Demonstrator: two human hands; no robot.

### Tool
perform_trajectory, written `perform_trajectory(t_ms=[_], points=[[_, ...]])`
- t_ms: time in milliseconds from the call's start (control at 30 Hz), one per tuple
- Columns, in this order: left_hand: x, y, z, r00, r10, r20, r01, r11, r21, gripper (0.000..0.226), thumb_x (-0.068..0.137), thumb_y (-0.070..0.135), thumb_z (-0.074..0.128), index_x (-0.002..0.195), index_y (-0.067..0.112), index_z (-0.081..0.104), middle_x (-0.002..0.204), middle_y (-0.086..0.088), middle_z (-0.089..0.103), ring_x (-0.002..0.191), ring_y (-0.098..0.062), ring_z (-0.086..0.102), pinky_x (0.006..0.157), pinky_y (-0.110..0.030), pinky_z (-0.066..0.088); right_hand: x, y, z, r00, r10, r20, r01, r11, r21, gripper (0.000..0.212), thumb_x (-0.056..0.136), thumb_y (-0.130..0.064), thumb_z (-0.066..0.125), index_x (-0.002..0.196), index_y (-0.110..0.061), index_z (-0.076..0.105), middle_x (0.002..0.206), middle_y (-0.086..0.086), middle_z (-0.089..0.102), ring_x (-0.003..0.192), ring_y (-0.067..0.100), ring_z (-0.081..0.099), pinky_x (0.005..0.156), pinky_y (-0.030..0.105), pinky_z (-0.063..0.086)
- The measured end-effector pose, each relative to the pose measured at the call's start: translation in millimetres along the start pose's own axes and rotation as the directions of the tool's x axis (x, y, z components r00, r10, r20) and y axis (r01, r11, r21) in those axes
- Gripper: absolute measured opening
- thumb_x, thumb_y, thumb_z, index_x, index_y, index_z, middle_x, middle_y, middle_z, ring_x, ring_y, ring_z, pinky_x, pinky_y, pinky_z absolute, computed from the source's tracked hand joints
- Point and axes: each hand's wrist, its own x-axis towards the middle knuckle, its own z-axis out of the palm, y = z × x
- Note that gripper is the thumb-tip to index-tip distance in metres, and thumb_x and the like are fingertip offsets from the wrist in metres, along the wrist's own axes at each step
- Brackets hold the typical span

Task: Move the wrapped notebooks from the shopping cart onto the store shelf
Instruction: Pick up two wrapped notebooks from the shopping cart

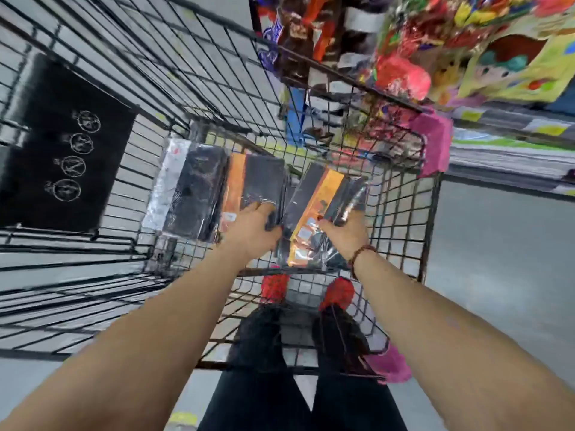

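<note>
Both my arms reach down into a black wire shopping cart [401, 231]. On its floor lie plastic-wrapped packs of dark notebooks with orange bands. My right hand [345, 233] grips the near end of one pack [323, 209], which is tilted up off the cart floor. My left hand [253, 233] holds the near edge of a second orange-banded pack [255, 181]. A third wrapped pack [186, 194], black and white, lies flat to the left. The store shelf [504, 141] stands at the upper right, beyond the cart's far wall.
Colourful toy and bag packages [435, 48] hang above the shelf. A black panel with white round drawings [59, 150] sits outside the cart on the left. Pink corner guards [432, 144] cap the cart's right corners. My red shoes [336, 293] show through the mesh.
</note>
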Motion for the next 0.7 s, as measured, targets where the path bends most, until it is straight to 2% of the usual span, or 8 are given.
perform_trajectory(t_ms=[67,167,233,400,467,533,600,700], points=[[10,-4,1,0.999,-0.034,-0.012,0.032,0.992,-0.12,0.046,0.082,0.034,0.06,0.126,0.021,0.055,0.117,-0.01,0.058,0.107,-0.029,0.056,0.092,-0.039,0.048,10,4,13,0.997,0.08,-0.008,-0.08,0.996,0.036,0.058,0.076,-0.043,0.072,0.114,-0.005,0.051,0.105,0.008,0.059,0.098,0.024,0.059,0.076,0.024,0.045],[21,-9,6,0.999,-0.037,0.018,0.041,0.969,-0.243,0.038,0.087,0.025,0.06,0.123,0.017,0.058,0.115,-0.008,0.063,0.102,-0.023,0.059,0.093,-0.035,0.046,22,14,32,0.989,0.144,0.027,-0.145,0.989,0.044,0.068,0.064,-0.064,0.069,0.104,-0.01,0.056,0.097,0.007,0.066,0.088,0.025,0.063,0.071,0.029,0.048],[26,-13,10,0.998,-0.054,0.033,0.061,0.954,-0.293,0.036,0.088,0.021,0.059,0.124,0.015,0.058,0.118,-0.006,0.063,0.106,-0.021,0.058,0.096,-0.031,0.044,26,16,39,0.987,0.158,-0.011,-0.158,0.987,0.021,0.068,0.061,-0.067,0.068,0.098,-0.011,0.059,0.09,0.004,0.066,0.082,0.023,0.062,0.065,0.027,0.046],[31,-19,14,0.994,-0.084,0.064,0.102,0.927,-0.362,0.035,0.091,0.017,0.057,0.126,0.013,0.056,0.118,-0.004,0.062,0.107,-0.018,0.057,0.091,-0.021,0.042,28,20,40,0.978,0.108,-0.176,-0.11,0.994,-0.002,0.042,0.074,-0.044,0.073,0.079,-0.009,0.05,0.067,-0.002,0.049,0.063,0.016,0.048,0.051,0.027,0.036],[30,-21,13,0.993,-0.086,0.083,0.113,0.902,-0.416,0.032,0.092,0.014,0.056,0.124,0.011,0.057,0.108,-0.003,0.061,0.091,-0.013,0.059,0.076,-0.012,0.045,22,19,37,0.967,0.052,-0.25,-0.039,0.998,0.057,0.034,0.078,-0.034,0.072,0.079,-0.01,0.048,0.064,-0.005,0.043,0.058,0.011,0.042,0.046,0.018,0.033],[28,-23,10,0.991,-0.09,0.1,0.126,0.876,-0.466,0.031,0.093,0.013,0.054,0.124,0.011,0.056,0.1,0.0,0.058,0.074,-0.004,0.053,0.056,-0.001,0.04,13,14,35,0.944,0.016,-0.33,0.042,0.985,0.17,0.027,0.081,-0.025,0.071,0.081,-0.011,0.048,0.065,-0.007,0.044,0.056,0.006,0.041,0.044,0.011,0.033],[27,-24,7,0.987,-0.103,0.127,0.155,0.843,-0.515,0.03,0.093,0.018,0.054,0.123,0.014,0.056,0.097,0.002,0.057,0.074,-0.004,0.052,0.058,-0.004,0.041,4,9,36,0.95,0.02,-0.312,0.069,0.96,0.273,0.022,0.083,-0.019,0.07,0.077,-0.016,0.049,0.066,-0.007,0.045,0.056,0.006,0.042,0.046,0.011,0.035],[24,-21,4,0.972,-0.147,0.183,0.23,0.749,-0.621,0.032,0.091,0.03,0.057,0.121,0.017,0.056,0.104,-0.002,0.062,0.09,-0.016,0.059,0.082,-0.028,0.05,-10,2,43,0.983,0.015,-0.181,0.055,0.926,0.374,0.026,0.083,-0.015,0.069,0.07,-0.019,0.047,0.065,-0.003,0.048,0.055,0.011,0.045,0.049,0.017,0.041]])
